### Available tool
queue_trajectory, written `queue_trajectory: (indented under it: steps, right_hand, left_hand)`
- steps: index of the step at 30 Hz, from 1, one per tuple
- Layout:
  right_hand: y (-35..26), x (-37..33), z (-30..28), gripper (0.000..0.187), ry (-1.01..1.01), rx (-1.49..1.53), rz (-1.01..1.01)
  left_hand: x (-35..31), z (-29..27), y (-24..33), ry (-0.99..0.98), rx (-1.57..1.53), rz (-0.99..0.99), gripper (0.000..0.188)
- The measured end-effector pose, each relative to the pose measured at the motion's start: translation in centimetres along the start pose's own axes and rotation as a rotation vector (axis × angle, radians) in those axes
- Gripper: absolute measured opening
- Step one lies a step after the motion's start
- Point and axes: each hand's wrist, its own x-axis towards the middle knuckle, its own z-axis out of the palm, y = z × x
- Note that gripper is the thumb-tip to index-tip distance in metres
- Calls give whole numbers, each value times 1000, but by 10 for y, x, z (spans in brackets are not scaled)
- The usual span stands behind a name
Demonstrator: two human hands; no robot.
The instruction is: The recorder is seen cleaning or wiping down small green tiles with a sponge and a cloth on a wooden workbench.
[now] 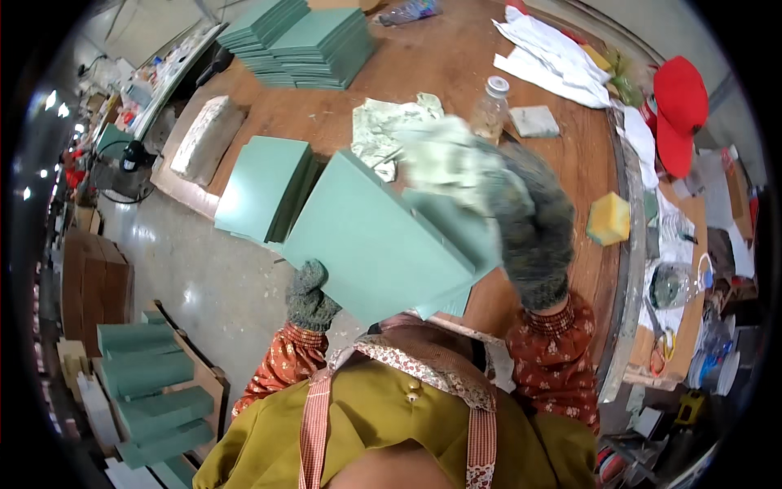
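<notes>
A pale green, smooth rectangular panel (375, 244) is tilted up in front of me. My left hand (312, 297), in a dark grey knit glove, grips its lower left edge with the thumb over the face. My right hand (533, 216), gloved the same way, is closed on a whitish-green cloth (444, 159) just above the panel's far right side; the cloth is blurred by motion. More green panels (460, 224) lie under the held one on the right. Beside it on the left stands a stack of green panels (261, 183).
Tall stacks of green panels (305, 41) stand at the table's far left. A crumpled cloth (379, 122), a glass bottle (490, 110), a pale square block (534, 121) and a yellow sponge (609, 218) sit on the brown table (440, 65). Green pieces fill a rack (159, 379) at lower left.
</notes>
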Motion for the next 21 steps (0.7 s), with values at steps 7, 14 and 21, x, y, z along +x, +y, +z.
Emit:
queue_trajectory:
  steps: [7, 14, 21]
  right_hand:
    - [-5, 12, -15, 16, -480, 120, 151]
    - [60, -62, -26, 34, -218, -602, -160]
    - [28, -37, 14, 32, -58, -451, 0]
  left_hand:
    - [18, 46, 10, 10, -105, 70, 30]
    - [47, 52, 21, 255, -85, -14, 22]
    - [44, 75, 15, 157, -146, -89, 29]
